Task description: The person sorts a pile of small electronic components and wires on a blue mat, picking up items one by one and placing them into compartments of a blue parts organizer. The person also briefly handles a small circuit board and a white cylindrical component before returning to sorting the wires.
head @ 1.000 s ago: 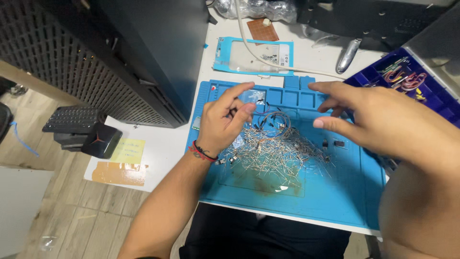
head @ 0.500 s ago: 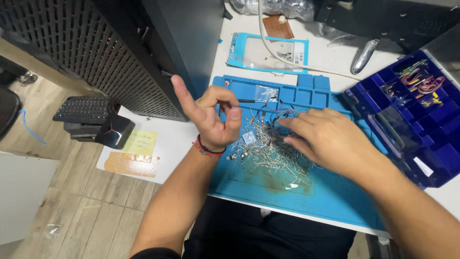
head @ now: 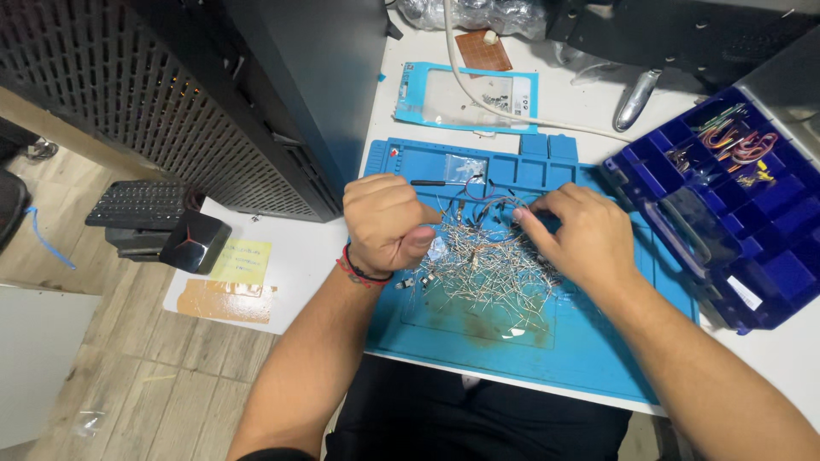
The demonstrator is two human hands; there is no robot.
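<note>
I am leaning over the white tabletop (head: 760, 358), where a blue mat (head: 598, 350) is lying. A pile of thin wire bits (head: 491, 260) is sitting on it. My left hand (head: 384, 224) is curling its grip tight beside the pile (holding something? I cannot tell), and my right hand (head: 576, 235) is pressing its fingers into the pile.

Your left hand (head: 386, 224) is curled into a loose fist, thumb across the fingers; your right hand (head: 579, 236) lies palm-down, fingers bent.
</note>
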